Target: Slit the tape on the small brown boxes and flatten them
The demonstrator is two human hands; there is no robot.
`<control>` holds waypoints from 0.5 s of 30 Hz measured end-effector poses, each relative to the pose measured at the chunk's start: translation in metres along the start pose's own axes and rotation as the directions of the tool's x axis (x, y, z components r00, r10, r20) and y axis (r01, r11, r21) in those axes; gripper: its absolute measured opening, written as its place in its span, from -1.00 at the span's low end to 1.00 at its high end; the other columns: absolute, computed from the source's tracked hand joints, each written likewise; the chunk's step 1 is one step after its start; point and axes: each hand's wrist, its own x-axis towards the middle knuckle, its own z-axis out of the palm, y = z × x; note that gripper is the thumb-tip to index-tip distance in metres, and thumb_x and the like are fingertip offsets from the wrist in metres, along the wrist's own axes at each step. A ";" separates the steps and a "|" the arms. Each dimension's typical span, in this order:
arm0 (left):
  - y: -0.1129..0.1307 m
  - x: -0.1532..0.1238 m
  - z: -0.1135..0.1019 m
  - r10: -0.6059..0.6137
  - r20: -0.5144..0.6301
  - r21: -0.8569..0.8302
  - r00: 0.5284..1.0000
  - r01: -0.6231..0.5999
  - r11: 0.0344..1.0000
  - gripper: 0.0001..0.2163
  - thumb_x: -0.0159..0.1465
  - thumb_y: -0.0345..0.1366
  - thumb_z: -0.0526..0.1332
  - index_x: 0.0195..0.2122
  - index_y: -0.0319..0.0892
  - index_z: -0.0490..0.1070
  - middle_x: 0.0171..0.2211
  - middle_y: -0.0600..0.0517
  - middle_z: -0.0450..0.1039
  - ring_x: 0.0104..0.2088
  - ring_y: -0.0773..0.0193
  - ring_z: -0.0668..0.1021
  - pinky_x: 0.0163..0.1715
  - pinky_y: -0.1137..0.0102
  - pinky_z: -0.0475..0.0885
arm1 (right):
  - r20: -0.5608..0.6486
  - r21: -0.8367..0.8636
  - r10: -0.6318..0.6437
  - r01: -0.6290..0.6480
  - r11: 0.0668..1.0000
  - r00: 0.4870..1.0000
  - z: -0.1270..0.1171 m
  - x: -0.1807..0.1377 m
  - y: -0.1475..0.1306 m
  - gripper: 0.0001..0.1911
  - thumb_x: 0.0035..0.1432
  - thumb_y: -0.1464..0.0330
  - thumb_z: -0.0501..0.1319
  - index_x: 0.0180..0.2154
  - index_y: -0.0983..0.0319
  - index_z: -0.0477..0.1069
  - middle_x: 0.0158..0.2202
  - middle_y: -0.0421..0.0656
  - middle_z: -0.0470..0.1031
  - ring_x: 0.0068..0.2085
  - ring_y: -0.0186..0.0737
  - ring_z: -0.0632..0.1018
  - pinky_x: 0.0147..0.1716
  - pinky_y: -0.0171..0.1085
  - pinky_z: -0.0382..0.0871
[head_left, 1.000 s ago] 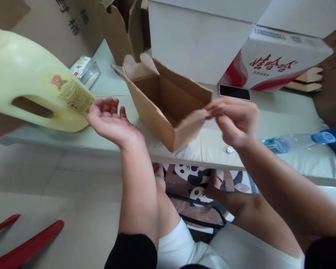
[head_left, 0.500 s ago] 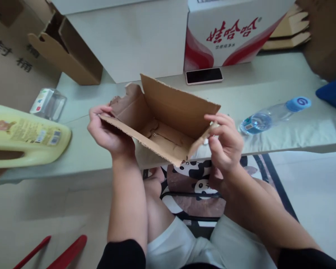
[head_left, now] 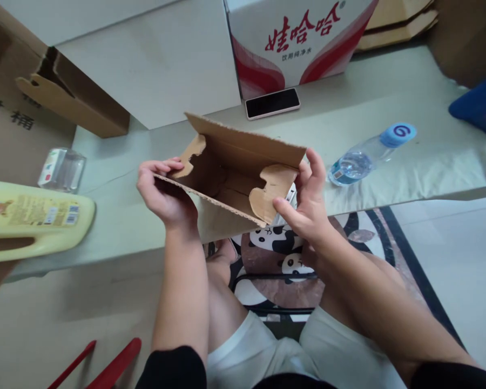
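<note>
Cardboard box between hands, flaps now apparently inward

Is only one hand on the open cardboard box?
No, the left hand touches one end of the cardboard box and the right hand touches the other.

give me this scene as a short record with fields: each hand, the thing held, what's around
left hand: holds the left end, fingers on the left flap
right hand: holds the right end, thumb on the right flap
held: brown cardboard box, top open, both end flaps angled inward
table: pale cover
to the left: yellow jug
to the right: clear bottle, blue cap
beyond: phone, dark screen up, before the white-and-red carton
</note>
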 end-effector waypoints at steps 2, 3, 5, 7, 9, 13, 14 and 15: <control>-0.003 -0.002 0.004 0.024 -0.027 0.033 0.999 -0.023 0.999 -0.74 0.36 -0.27 0.02 -0.49 -0.14 0.28 -0.54 0.04 0.33 -0.34 0.22 0.50 0.00 0.24 0.38 | 0.028 0.030 0.012 -0.013 0.999 1.000 -0.001 0.000 0.001 -0.08 0.29 0.10 0.21 0.43 -0.08 -0.36 0.35 0.05 0.22 0.32 0.05 0.41 0.27 0.20 0.40; -0.004 -0.003 0.005 0.042 -0.030 0.072 0.999 -0.040 0.997 -0.74 0.37 -0.29 0.03 -0.49 -0.14 0.28 -0.53 0.04 0.32 -0.32 0.23 0.50 0.00 0.26 0.38 | 0.032 0.026 0.006 -0.007 1.000 0.999 -0.002 0.001 0.000 -0.12 0.29 0.11 0.22 0.42 -0.06 -0.27 0.33 0.04 0.25 0.32 0.05 0.42 0.28 0.20 0.38; -0.007 -0.005 0.005 0.084 -0.020 0.166 0.996 -0.079 0.983 -0.75 0.38 -0.30 0.06 -0.48 -0.16 0.28 -0.49 0.04 0.31 -0.29 0.27 0.50 -0.01 0.30 0.39 | 0.037 -0.004 -0.025 0.026 1.000 0.999 -0.006 0.003 -0.003 -0.30 0.29 0.14 0.23 0.35 0.01 0.00 0.30 0.04 0.28 0.33 0.06 0.39 0.31 0.19 0.33; -0.011 -0.006 0.004 0.107 -0.002 0.227 0.994 -0.104 0.968 -0.77 0.39 -0.29 0.10 -0.45 -0.16 0.26 -0.47 0.06 0.29 -0.31 0.29 0.48 -0.04 0.34 0.40 | 0.052 -0.040 -0.048 0.051 0.998 0.997 -0.010 0.005 -0.006 -0.49 0.30 0.14 0.22 0.21 0.09 0.19 0.27 0.05 0.31 0.34 0.08 0.36 0.32 0.18 0.29; -0.015 -0.004 0.001 0.106 0.018 0.239 0.994 -0.107 0.965 -0.78 0.39 -0.24 0.15 -0.41 -0.16 0.24 -0.46 0.08 0.27 -0.35 0.32 0.45 -0.11 0.37 0.40 | 0.073 -0.062 -0.043 0.047 0.997 0.996 -0.013 0.007 -0.008 -0.57 0.30 0.11 0.21 0.11 0.12 0.25 0.24 0.06 0.33 0.34 0.11 0.36 0.30 0.18 0.29; -0.023 0.000 -0.003 0.138 0.075 0.263 0.988 -0.153 0.953 -0.80 0.39 -0.24 0.21 -0.34 -0.20 0.30 -0.39 0.07 0.31 -0.35 0.35 0.41 -0.18 0.42 0.37 | 0.085 -0.039 -0.034 0.038 0.999 0.996 -0.011 0.007 -0.007 -0.60 0.31 0.08 0.19 0.06 0.12 0.25 0.18 0.05 0.38 0.34 0.10 0.36 0.29 0.16 0.28; -0.024 0.000 -0.003 0.151 0.084 0.276 0.985 -0.169 0.946 -0.84 0.38 -0.27 0.22 -0.32 -0.21 0.33 -0.36 0.05 0.34 -0.33 0.34 0.42 -0.17 0.42 0.37 | 0.076 -0.026 -0.039 0.042 0.999 0.996 -0.010 0.006 -0.006 -0.61 0.31 0.09 0.19 0.06 0.12 0.24 0.17 0.04 0.38 0.33 0.08 0.36 0.28 0.14 0.29; -0.025 0.001 -0.003 0.162 0.085 0.293 0.983 -0.180 0.939 -0.88 0.38 -0.31 0.22 -0.29 -0.24 0.36 -0.33 0.03 0.35 -0.30 0.33 0.43 -0.16 0.43 0.37 | 0.066 -0.015 -0.043 0.044 0.999 0.997 -0.008 0.006 -0.005 -0.62 0.31 0.09 0.18 0.06 0.11 0.24 0.17 0.04 0.38 0.32 0.07 0.37 0.28 0.12 0.30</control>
